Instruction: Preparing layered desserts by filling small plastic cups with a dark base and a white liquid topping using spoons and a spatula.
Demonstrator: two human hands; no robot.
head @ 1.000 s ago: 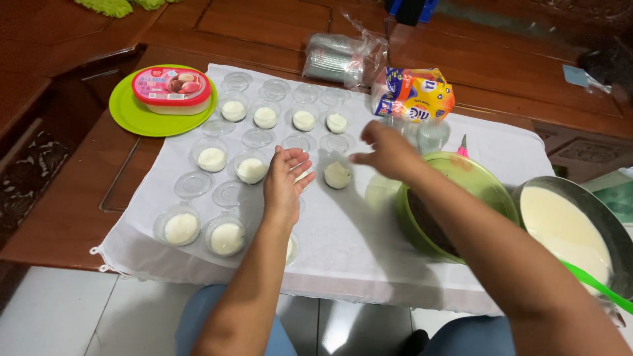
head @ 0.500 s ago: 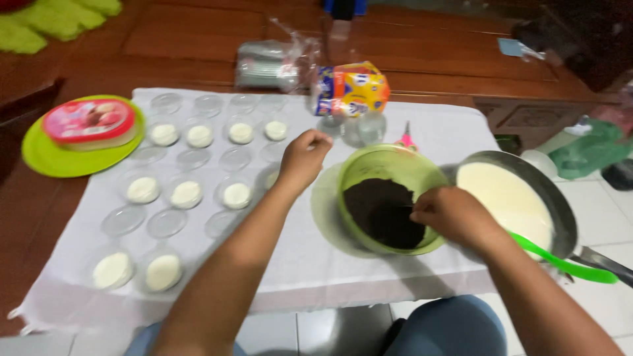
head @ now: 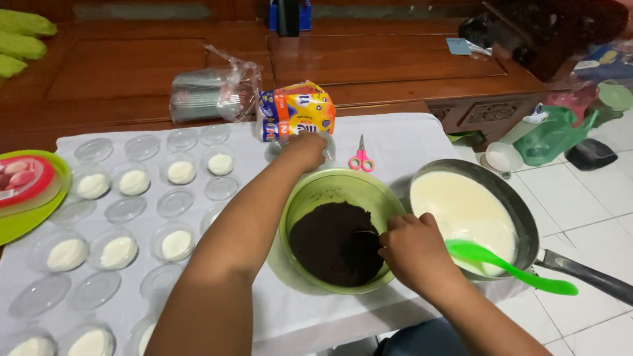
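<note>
The green bowl (head: pixel 339 227) sits directly in front of the person, holding dark crumbs (head: pixel 333 242). The right hand (head: pixel 414 250) is closed inside its right rim on a mostly hidden utensil. The left hand (head: pixel 306 148) reaches past the bowl's far rim; its grip cannot be determined. The pan (head: pixel 521 211) holds cream; 2 rows of clear cups (head: pixel 135 182) lie left.

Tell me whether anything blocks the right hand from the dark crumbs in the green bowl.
Nothing visible does. The right hand is already over the rim of the green bowl, fingers down at the dark crumbs. The left hand is beyond the bowl's far side, clear of it.
</note>
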